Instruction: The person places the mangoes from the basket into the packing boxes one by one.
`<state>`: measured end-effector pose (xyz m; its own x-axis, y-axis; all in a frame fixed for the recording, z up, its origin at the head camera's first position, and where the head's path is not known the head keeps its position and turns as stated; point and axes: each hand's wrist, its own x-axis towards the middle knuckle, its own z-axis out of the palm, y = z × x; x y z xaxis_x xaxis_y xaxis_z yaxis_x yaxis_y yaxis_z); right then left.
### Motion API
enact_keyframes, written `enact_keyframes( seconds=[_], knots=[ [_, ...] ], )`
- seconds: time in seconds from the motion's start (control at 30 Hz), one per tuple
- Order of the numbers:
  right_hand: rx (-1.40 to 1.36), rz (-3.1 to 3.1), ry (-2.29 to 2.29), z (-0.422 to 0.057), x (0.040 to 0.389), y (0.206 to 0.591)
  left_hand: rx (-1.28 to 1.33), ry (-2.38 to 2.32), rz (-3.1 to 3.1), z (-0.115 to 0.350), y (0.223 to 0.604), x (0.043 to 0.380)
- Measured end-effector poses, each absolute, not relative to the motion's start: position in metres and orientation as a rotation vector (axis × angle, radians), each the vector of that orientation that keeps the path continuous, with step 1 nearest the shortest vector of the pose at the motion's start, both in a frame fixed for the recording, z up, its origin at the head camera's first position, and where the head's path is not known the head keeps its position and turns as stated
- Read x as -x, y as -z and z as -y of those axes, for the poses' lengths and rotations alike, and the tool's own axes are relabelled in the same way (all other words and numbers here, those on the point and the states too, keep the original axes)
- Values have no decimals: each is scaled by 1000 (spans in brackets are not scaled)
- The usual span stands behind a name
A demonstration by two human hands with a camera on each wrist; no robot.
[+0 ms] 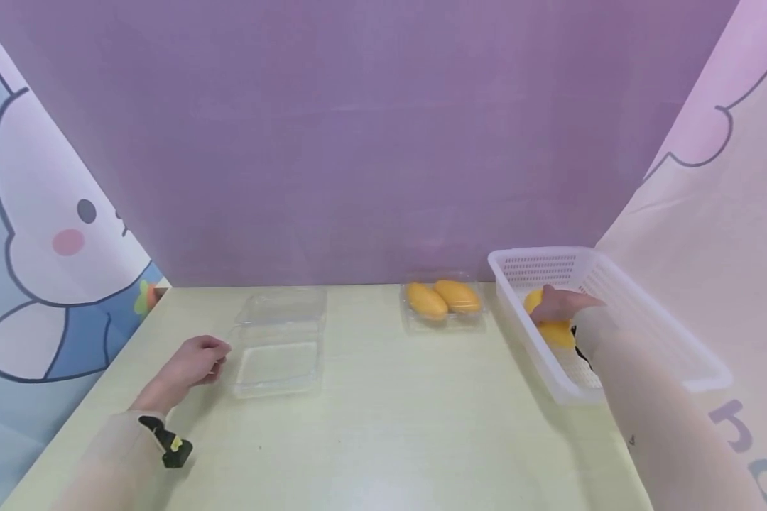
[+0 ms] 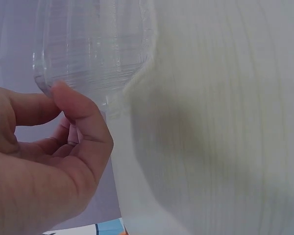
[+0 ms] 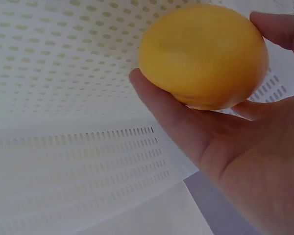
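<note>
Inside the white basket (image 1: 550, 266), toward its left wall, sits a yellow mango (image 3: 203, 56), directly under the right hand (image 1: 555, 305), by far the nearer hand. Its long axis seems to run from the basket's far left toward its near right, though the fingers cover its middle. The right hand grasps it, thumb on one side, fingers along the other, spread about as wide as the fruit. Just left of the basket, a plastic tray (image 1: 466, 317) bears two mangoes (image 1: 427, 301). Well left of the basket lies a clear box (image 1: 278, 365), lid folded back; the left hand (image 1: 194, 360) pinches its edge.
</note>
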<state>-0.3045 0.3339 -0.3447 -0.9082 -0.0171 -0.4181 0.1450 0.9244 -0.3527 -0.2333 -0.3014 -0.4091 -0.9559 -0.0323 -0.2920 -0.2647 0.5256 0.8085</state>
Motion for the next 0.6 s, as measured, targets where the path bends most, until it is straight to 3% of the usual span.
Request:
enact_keyframes(
  seconds=[0.37,0.6],
  knots=[
    [71,-2637,637,-333,307,337,214,-1431,-2525,298,412,233],
    [9,-2619,713,-342,301,332,196,-1426,-2526,288,416,235]
  ],
)
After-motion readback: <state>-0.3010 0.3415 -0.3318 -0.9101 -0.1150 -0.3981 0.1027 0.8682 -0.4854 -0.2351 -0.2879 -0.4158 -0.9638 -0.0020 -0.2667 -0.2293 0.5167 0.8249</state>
